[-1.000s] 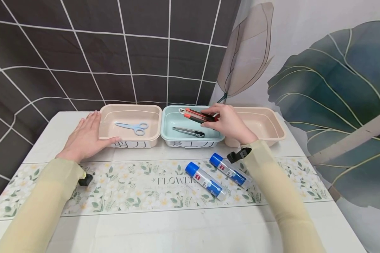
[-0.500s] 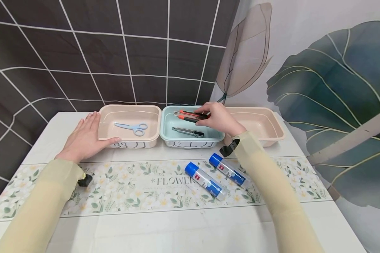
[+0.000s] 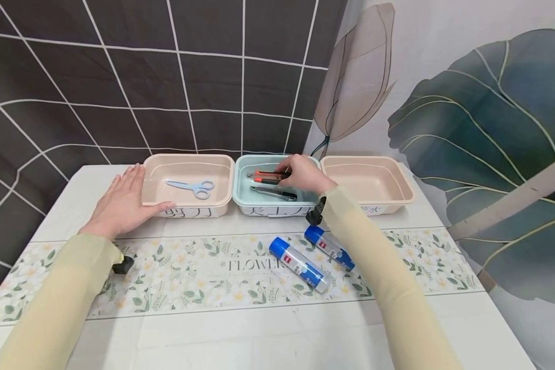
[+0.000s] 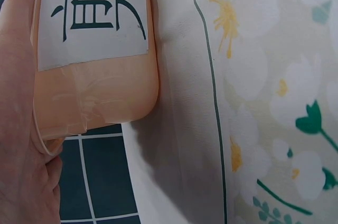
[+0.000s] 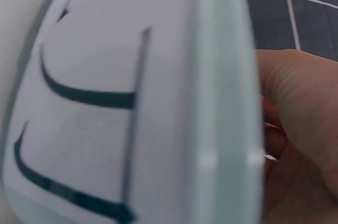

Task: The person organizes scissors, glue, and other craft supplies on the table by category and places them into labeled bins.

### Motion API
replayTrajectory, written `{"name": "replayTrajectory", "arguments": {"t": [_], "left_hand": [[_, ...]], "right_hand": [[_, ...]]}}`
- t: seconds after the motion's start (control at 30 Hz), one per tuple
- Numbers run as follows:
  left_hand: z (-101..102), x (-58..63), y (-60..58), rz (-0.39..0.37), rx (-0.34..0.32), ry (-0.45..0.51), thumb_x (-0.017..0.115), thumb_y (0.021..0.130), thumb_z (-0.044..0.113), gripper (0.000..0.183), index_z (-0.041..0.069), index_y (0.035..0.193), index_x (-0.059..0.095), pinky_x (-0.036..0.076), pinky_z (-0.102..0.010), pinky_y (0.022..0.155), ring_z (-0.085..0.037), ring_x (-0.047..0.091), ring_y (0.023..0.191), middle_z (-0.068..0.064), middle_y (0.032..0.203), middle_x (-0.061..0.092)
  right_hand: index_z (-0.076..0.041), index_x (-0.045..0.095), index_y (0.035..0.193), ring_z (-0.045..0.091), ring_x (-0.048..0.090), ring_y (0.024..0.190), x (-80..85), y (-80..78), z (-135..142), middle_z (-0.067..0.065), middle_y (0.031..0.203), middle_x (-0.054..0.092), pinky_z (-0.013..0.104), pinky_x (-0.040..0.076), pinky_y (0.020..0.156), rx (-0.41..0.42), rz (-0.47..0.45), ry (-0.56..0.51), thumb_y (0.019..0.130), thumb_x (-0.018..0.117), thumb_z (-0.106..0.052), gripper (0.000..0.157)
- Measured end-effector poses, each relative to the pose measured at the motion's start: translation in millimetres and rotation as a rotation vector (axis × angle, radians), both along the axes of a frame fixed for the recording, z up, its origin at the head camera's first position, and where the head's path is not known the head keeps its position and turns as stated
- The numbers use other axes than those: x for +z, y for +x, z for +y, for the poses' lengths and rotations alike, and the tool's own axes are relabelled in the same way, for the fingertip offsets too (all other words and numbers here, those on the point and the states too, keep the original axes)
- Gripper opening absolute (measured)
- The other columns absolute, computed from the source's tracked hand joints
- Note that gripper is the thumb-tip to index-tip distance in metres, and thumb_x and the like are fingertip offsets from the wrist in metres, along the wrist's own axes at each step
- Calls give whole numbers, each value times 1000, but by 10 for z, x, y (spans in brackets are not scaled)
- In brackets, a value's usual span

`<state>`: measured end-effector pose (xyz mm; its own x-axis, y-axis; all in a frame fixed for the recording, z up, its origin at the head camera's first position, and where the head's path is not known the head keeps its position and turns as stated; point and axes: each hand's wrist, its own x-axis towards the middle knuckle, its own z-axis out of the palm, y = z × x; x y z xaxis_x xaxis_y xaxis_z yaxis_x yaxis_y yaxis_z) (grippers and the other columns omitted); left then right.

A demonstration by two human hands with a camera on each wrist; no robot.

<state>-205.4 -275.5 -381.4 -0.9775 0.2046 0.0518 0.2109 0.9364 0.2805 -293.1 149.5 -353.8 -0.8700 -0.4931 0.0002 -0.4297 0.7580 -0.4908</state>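
My right hand [image 3: 305, 173] reaches into the middle light-blue bin [image 3: 241, 186] and grips a pair of red-and-black utility knives [image 3: 267, 178] side by side, low inside it. A grey-and-black utility knife [image 3: 274, 193] lies on the bin's floor, just in front of them. In the right wrist view the blue bin's wall [image 5: 227, 102] hides the knives and most of the hand [image 5: 306, 118]. With straight fingers, my left hand [image 3: 120, 203] rests against the left end of the pink bin [image 3: 180, 167], its thumb along the front. Light-blue scissors [image 3: 199, 188] lie in that bin.
A second pink bin [image 3: 374, 180] stands right of the blue one, all in a row at the back of the table. Two blue-capped glue sticks, a nearer one [image 3: 298, 264] and a farther one [image 3: 328, 247], lie in front; my right forearm passes beside them.
My right hand has moved left and down into the blue bin, bringing the red-and-black knives close to the grey-and-black one. My left hand stays on the pink bin.
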Motion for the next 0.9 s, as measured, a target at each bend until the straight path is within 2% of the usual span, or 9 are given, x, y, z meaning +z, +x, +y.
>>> {"name": "replayTrajectory", "arguments": {"t": [0.27,0.53,0.73,0.9], "left_hand": [[-6,11,-11,10,-8,-4,60,89,72,122,-13,157,5,-2,-51,124,-45,6,152,-34,163,9],[-13,-30,-7,19,-9,4,60,89,73,122,-13,157,5,-3,-50,124,-45,6,152,-34,162,10],[-18,-32,-4,23,-9,6,59,88,73,122,-13,157,5,-3,-50,124,-44,6,152,-34,162,10],[-16,-27,2,22,-6,7,59,88,74,123,-13,157,5,-3,-50,124,-45,7,152,-34,163,10]], "right_hand": [[-5,76,118,22,65,96,-76,0,-57,9,108,73,37,54,90,-65,0,94,85,80,-7,33],[-7,77,116,23,63,93,-137,31,-121,7,107,74,39,54,88,-78,17,178,86,78,-7,30],[-5,74,122,24,64,104,-141,16,-136,10,117,72,39,54,94,-115,-33,159,88,76,-7,34],[-2,72,125,26,63,109,-61,22,-143,13,120,70,38,54,97,-104,-41,111,90,77,-8,36]]}}
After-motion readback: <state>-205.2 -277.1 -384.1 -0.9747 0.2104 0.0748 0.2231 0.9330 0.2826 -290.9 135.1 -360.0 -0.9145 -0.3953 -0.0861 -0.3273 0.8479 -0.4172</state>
